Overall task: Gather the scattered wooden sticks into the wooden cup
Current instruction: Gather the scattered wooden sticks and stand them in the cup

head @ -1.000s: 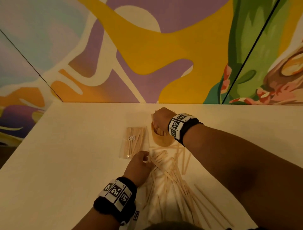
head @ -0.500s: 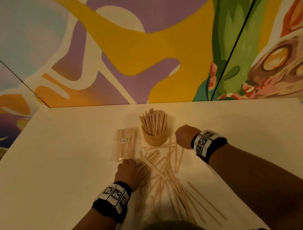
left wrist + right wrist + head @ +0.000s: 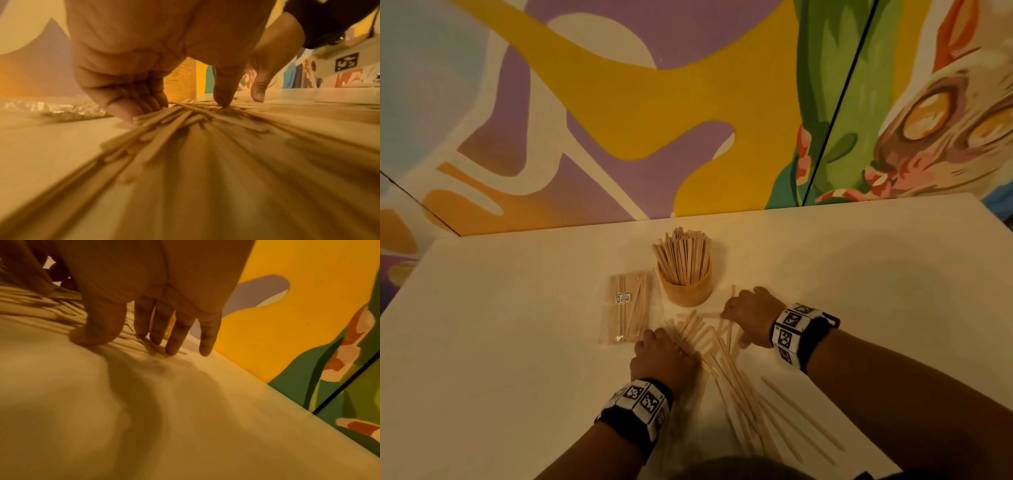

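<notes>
Right hand (image 3: pixel 751 317) back from cup (image 3: pixel 690 291), fingers straight, pressing loose sticks (image 3: pixel 736 383); left hand (image 3: pixel 662 359) curled round some too. I judge another load forming.

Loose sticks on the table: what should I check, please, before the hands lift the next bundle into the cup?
1. wooden cup stands upright: ok.
2. Room left in the cup: cannot tell, it looks quite full.
3. loose sticks aligned in one bundle: not ok, they lie fanned and crossed.
4. right hand touches the sticks: ok, with straight fingers.
5. left hand has a firm grip: cannot tell.
</notes>
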The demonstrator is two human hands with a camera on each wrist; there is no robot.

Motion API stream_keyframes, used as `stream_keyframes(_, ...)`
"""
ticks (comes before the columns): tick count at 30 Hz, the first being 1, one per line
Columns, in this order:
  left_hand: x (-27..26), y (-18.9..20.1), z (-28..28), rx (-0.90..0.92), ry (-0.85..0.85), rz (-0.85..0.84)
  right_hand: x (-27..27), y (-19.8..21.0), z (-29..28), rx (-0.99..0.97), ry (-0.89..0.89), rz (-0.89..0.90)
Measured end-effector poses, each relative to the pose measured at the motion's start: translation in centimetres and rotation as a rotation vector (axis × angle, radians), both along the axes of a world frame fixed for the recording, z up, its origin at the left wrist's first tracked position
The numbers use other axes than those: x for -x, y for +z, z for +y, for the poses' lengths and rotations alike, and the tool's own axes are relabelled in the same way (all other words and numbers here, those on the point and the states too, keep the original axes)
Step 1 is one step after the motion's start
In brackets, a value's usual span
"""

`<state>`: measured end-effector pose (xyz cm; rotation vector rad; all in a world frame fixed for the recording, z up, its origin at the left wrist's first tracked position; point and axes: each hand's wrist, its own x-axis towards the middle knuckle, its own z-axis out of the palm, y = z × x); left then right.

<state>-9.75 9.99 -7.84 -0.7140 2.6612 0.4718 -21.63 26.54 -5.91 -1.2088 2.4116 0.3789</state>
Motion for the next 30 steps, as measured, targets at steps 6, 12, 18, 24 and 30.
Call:
stream_keyframes(6, 0.0, -0.3, -0.5, -0.177, -0.028, 0.171, -1.6, -0.1, 2.4, 0.025, -0.036, 0.012)
stream_keyframes(12, 0.1, -0.1, 0.0, -0.029, -0.04, 0.024, -4.2, 1.7, 1.2, 0.202, -0.053, -0.04)
stream_keyframes(18, 1.1, 0.0, 0.1, -0.091, -0.057, -0.02, -7.5, 0.3, 1.1, 0.054, 0.257, -0.026)
stream_keyframes(24, 1.2, -0.4, 0.5, -0.047, -0.11, -0.079, -7.7, -0.4, 3.6, 0.035, 0.155, -0.099)
stream_keyframes(30, 1.2, -0.6, 0.7, 0.026, -0.16, -0.066, -7.0, -0.2, 4.6, 0.04, 0.104, -0.125)
